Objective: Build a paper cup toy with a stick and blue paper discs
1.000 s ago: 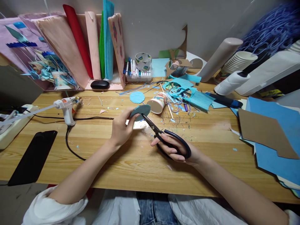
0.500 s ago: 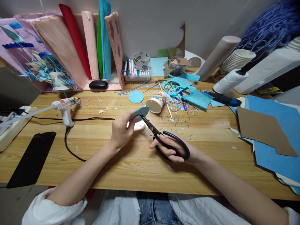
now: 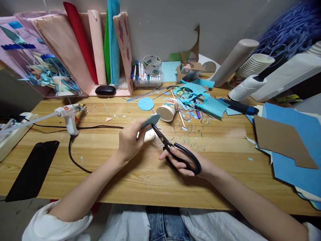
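Note:
Between the fingers of my left hand (image 3: 130,139) is a round light-blue paper disc (image 3: 153,119), held tilted above the table. My right hand (image 3: 184,160) is closed around the black handles of a pair of scissors (image 3: 163,140). The blades point up and left, and their tips touch the lower edge of the disc. A second light-blue disc (image 3: 145,103) lies flat on the table just beyond. Beside it a printed paper cup (image 3: 167,110) rests on its side. A white piece (image 3: 149,134) shows partly beneath the left fingers.
On the left are a glue gun (image 3: 69,117) with its cord and a black phone (image 3: 32,170). Cut blue paper scraps (image 3: 213,105) lie behind the cup. Blue and brown sheets (image 3: 283,142) are stacked at right. A marker box (image 3: 147,78) stands at the back.
The scissors' handles have drawn slightly closer together as my right hand closes a little. The disc stays in my left hand at nearly the same spot.

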`<control>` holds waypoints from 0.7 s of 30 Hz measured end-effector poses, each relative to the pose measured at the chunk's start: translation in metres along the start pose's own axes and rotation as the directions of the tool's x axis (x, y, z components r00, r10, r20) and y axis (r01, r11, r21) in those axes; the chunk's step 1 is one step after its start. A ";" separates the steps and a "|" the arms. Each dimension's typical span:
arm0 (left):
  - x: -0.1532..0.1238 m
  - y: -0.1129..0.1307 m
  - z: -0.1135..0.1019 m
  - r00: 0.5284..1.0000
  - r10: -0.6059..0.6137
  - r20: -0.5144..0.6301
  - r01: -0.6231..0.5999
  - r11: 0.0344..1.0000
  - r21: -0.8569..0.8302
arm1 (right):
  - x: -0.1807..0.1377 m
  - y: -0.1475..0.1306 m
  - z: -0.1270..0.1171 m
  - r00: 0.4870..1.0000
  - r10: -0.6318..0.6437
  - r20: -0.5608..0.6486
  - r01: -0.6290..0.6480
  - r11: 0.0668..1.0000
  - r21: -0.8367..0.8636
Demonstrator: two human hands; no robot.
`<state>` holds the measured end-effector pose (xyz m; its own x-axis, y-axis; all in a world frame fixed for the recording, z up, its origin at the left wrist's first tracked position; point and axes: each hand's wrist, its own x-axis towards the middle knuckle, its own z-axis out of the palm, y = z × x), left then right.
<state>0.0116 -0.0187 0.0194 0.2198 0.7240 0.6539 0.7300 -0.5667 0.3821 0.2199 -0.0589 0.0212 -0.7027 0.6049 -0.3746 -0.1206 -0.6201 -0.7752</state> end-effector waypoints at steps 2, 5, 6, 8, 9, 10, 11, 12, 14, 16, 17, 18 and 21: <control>0.001 0.001 0.000 1.000 0.008 0.007 -0.008 1.000 0.021 | 0.002 0.001 -0.004 0.998 -0.018 0.056 0.014 0.998 0.068; 0.002 0.002 0.000 0.999 0.048 0.023 -0.050 0.995 0.083 | 0.004 0.002 -0.008 0.990 -0.016 0.140 -0.010 0.984 0.177; 0.002 0.002 -0.001 0.998 0.055 0.024 -0.057 0.993 0.105 | 0.005 0.002 -0.009 0.986 -0.011 0.164 -0.024 0.977 0.210; 0.004 -0.001 -0.003 1.000 0.023 -0.005 -0.022 0.988 0.152 | 0.005 0.003 -0.010 0.978 0.013 0.206 -0.067 0.964 0.259; 0.006 -0.004 -0.004 0.999 -0.026 -0.040 0.032 0.985 0.172 | 0.005 0.003 -0.009 0.976 0.026 0.215 -0.085 0.960 0.268; 0.008 -0.007 -0.007 0.992 -0.093 -0.085 0.107 0.978 0.181 | 0.005 0.004 -0.009 0.977 0.037 0.211 -0.094 0.959 0.267; 0.010 -0.011 -0.010 0.976 -0.172 -0.135 0.194 0.966 0.172 | 0.004 0.004 -0.008 0.980 0.046 0.194 -0.095 0.963 0.254; 0.012 -0.015 -0.013 0.951 -0.253 -0.178 0.278 0.950 0.139 | 0.004 0.004 -0.008 0.986 0.044 0.158 -0.080 0.970 0.229; 0.016 -0.022 -0.018 0.900 -0.387 -0.199 0.399 0.917 0.020 | 0.004 0.003 -0.009 0.999 0.007 0.040 -0.013 0.990 0.138; 0.018 -0.028 -0.020 0.868 -0.474 -0.148 0.462 0.880 -0.114 | 0.005 -0.003 -0.015 0.987 -0.075 -0.140 0.074 0.997 -0.014; 0.017 -0.029 -0.019 0.853 -0.511 -0.108 0.491 0.855 -0.169 | 0.006 -0.008 -0.021 0.958 -0.142 -0.248 0.116 0.986 -0.119; 0.017 -0.030 -0.017 0.837 -0.544 -0.063 0.521 0.826 -0.216 | 0.006 -0.014 -0.028 0.905 -0.230 -0.357 0.147 0.958 -0.245; 0.012 -0.029 -0.007 0.784 -0.613 0.095 0.609 0.730 -0.311 | 0.001 -0.033 -0.056 0.626 -0.544 -0.559 0.049 0.743 -0.667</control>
<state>-0.0117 0.0042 0.0208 -0.2137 0.9527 0.2162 0.4649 -0.0955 0.8802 0.2628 -0.0101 0.0181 0.0175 0.9951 -0.0975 0.3438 -0.0975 -0.9340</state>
